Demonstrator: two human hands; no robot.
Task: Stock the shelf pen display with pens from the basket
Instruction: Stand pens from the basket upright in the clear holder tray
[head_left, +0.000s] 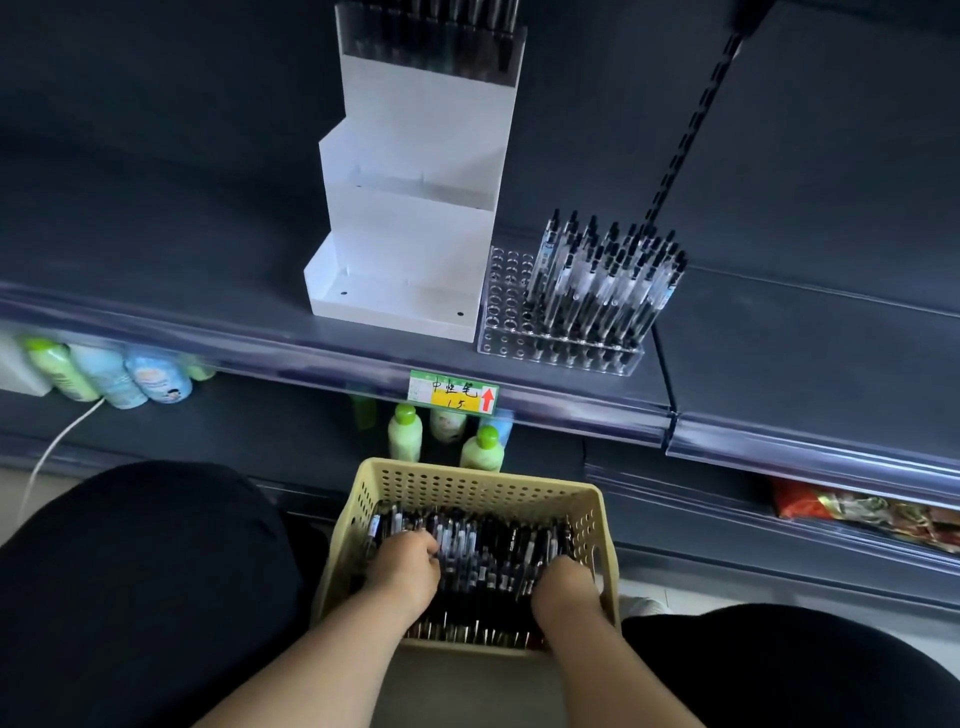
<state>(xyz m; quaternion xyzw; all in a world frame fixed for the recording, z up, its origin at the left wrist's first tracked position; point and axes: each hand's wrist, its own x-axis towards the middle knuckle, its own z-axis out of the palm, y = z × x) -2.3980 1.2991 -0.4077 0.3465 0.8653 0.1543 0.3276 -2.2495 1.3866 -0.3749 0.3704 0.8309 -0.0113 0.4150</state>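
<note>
**Pen stock: basket and shelf display, both hands in basket**

Basket (592, 499): cream, perforated plastic, on the floor between the person's knees, just below the shelf edge. Holds a dense layer of loose pens (493, 551), dark with clear barrels, lying mostly lengthwise.

Left hand (402, 566): inside the basket at its left side, on top of the pens. Fingers curled in around several pens; the grip reads as closed on them.

Right hand (563, 582): inside the basket at its right wall, knuckles up, fingers tucked down among the pens. Whether it holds any cannot be told.

Rack (506, 291): clear acrylic block with rows of holes, on the shelf (208, 291) above the basket. Right part filled with upright pens, tilted slightly; left columns of holes bare.

Stand (415, 218): white stepped tiers, touching the rack's left side. Lower tiers bare; top tier holds dark pens.

Price tag (453, 393): green and yellow, red arrow, on the shelf lip.

Bottles (405, 434): green-capped, on the lower shelf behind the basket.
</note>
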